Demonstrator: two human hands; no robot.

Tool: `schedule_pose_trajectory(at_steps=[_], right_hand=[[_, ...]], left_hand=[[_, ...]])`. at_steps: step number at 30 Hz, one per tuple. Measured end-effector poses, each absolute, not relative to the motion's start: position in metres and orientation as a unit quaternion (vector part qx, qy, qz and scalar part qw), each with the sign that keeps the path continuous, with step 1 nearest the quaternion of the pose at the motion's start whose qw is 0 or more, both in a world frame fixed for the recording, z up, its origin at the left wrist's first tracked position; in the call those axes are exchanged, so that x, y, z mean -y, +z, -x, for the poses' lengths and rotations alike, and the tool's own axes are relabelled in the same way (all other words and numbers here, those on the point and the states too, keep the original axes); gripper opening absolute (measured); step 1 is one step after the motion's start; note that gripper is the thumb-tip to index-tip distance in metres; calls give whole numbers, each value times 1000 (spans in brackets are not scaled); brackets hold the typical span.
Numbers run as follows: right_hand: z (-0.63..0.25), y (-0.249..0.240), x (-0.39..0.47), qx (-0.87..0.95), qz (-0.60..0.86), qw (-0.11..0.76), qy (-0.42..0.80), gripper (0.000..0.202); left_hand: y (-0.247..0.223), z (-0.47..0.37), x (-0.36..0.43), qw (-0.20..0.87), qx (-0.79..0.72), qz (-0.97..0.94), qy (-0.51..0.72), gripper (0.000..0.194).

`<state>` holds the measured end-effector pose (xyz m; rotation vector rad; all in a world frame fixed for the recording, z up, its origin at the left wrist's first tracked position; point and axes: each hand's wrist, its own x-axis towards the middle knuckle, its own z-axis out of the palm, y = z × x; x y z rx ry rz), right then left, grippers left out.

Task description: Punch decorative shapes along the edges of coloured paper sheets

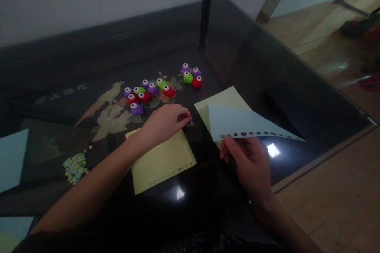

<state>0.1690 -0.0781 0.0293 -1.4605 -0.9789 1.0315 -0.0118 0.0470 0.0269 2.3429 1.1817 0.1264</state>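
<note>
My right hand (pixel 247 158) pinches the near edge of a light blue sheet (pixel 234 120), which has a row of punched stars, hearts and other shapes along that edge. The sheet is lifted and curves over a pale yellow sheet (pixel 228 97). My left hand (pixel 170 120) is closed at the fingertips, beside a few tiny paper bits (pixel 190 124) on the dark table; whatever its fingers hold, if anything, is too small to name. Under my left wrist lies a yellow paper stack (pixel 166 158) with small punched shapes along its near edge.
Several purple, green and red craft punches (pixel 150 91) stand beyond my left hand, with a smaller group (pixel 191 76) further right. A pile of paper confetti (pixel 75 167) and a blue sheet (pixel 12 160) lie at left. The glossy table's edge (pixel 323 150) runs along the right.
</note>
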Motion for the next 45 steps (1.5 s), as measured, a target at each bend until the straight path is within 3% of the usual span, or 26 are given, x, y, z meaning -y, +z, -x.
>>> schedule_pose_trajectory(at_steps=[18,21,24,26,29,33,37,40,45], right_hand=[[-167,28,79,420,608,524,424,12],[-166,29,79,430,601,528,419,11],[-166,29,81,453,578,539,413,8],[-166,27,83,480,563,534,409,8],[-164,27,88,515,543,516,417,11],[-164,29,95,514,534,476,474,4],[-180,21,98,454,509,499,535,17],[-200,8,94,397,554,542,491,19],[-227,4,79,343,631,552,423,46]], left_hand=[[24,11,-47,271,-382,-877,105,9],[30,7,-44,374,-398,-825,144,16],[29,0,-39,578,-391,-703,138,35],[23,-5,-35,687,-398,-587,158,33],[15,-9,-33,741,-418,-464,247,23],[15,-5,-37,701,-432,-484,296,42],[21,1,-41,638,-413,-562,325,45],[23,1,-40,588,-415,-616,322,42],[23,-6,-36,482,-417,-707,307,39]])
